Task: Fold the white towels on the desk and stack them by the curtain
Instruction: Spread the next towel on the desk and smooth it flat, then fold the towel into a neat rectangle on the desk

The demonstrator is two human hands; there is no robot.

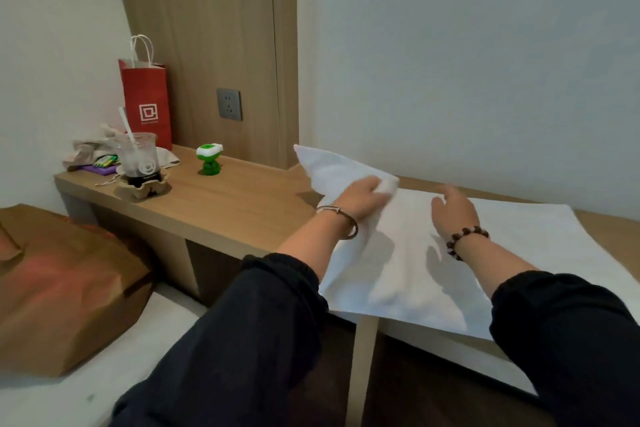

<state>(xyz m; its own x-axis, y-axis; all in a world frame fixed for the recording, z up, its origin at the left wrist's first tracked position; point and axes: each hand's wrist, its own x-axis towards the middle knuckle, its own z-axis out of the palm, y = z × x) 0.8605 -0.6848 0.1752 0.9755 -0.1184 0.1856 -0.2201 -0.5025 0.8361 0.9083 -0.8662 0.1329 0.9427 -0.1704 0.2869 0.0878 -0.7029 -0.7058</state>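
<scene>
A white towel (540, 243) lies spread across the right part of the wooden desk (239, 204), its near edge hanging a little over the front. My left hand (362, 199) grips the towel's left edge and has lifted it into a raised fold (329, 168) above the desk. My right hand (453, 211) hovers over or lightly touches the flat middle of the towel, fingers spread and relaxed. No curtain is in view.
On the desk's left end stand a red paper bag (147, 104), a plastic cup with a straw (136, 156) in a cardboard holder, crumpled items, and a small green gadget (209, 158). A brown paper bag (65, 284) sits on the bed at lower left.
</scene>
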